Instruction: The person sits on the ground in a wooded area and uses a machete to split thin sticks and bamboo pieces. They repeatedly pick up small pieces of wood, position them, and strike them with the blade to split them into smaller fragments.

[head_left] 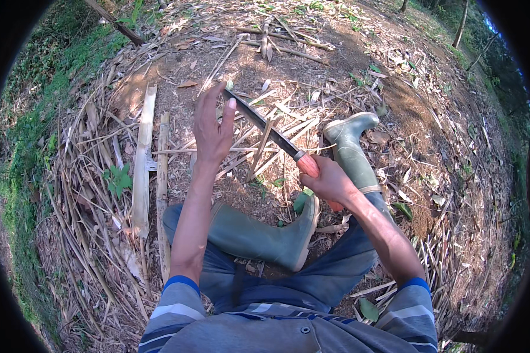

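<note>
Ground (415, 112) outdoors, brown soil with dry leaves and plant scraps; green undergrowth (26, 159) along the left edge. Person sits on the ground, grey striped shirt (253, 335), blue trousers (347, 259), legs bent. Long heap of dry stalks (91, 217) at the left. Two green rubber boots: left boot (262, 238) lies sideways across the middle, right boot (356, 156) points forward. Wide pale split strip (142, 170) lies lengthwise left of the left forearm, narrower pole (163, 188) beside it.

Knife (268, 129), long dark blade, reddish handle, is held up between the two hands, over loose thin strips on the ground; blade slants to upper left. Right hand (330, 179) grips the handle, fingers wrapped around it. Left hand (214, 129) is raised at the blade's tip end, fingers (205, 106) extended and close together, thumb spread apart from them; thumb is right by the blade, cannot tell if touching. Small green leaf (302, 201) near the left boot's toe.
</note>
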A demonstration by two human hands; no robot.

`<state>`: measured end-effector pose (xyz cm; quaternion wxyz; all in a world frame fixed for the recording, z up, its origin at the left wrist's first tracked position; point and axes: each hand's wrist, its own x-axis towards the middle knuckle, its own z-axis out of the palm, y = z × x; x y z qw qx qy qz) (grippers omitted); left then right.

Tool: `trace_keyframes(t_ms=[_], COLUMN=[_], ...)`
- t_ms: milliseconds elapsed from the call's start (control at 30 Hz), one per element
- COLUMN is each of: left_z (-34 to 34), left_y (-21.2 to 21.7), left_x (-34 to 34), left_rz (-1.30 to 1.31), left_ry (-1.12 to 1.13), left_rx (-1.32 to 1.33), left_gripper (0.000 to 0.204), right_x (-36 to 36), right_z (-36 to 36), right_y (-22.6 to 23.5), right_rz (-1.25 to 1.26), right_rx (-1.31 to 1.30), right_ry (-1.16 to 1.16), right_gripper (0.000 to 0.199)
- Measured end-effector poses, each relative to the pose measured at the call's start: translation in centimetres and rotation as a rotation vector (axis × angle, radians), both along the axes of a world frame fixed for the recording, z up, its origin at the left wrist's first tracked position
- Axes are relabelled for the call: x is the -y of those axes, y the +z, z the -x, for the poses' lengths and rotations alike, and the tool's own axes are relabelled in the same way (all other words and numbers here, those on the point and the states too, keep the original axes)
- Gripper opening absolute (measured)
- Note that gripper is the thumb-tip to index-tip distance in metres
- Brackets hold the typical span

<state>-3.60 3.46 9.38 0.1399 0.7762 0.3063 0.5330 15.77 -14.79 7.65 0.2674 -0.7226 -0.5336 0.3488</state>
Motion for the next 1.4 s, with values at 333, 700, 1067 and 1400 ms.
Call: trace_keyframes(t_ms=[333,700,1067,1400], left_z=[0.5,2.2,2.0,1.5], left_y=[-2.3,-12.5,-12.9,-6.9], left_x=[-8.0,-9.2,-7.5,-6.1], left_rz=[-0.144,-0.271,-0.372,-0.184], left_ry=[-0.003,0.18,0.095,0.144], left_rx=[-0.579,-0.268,-0.31,-0.247], left_gripper=[0.052,0.024,0.03,0.034], right_x=[-1.6,-4.7,-3.9,-3.6], right_z=[-0.4,-0.4,0.0,-2.2], right_y=[1.0,-4.1,-5.9,0.1], right_rz=[-0.155,-0.104,0.133,0.047], right_rx=[0.091,0.1,-0.171,-0.113], right_ry=[0.113,0.182,0.175,0.239], right_gripper=[0.031,0.034,0.034,0.039])
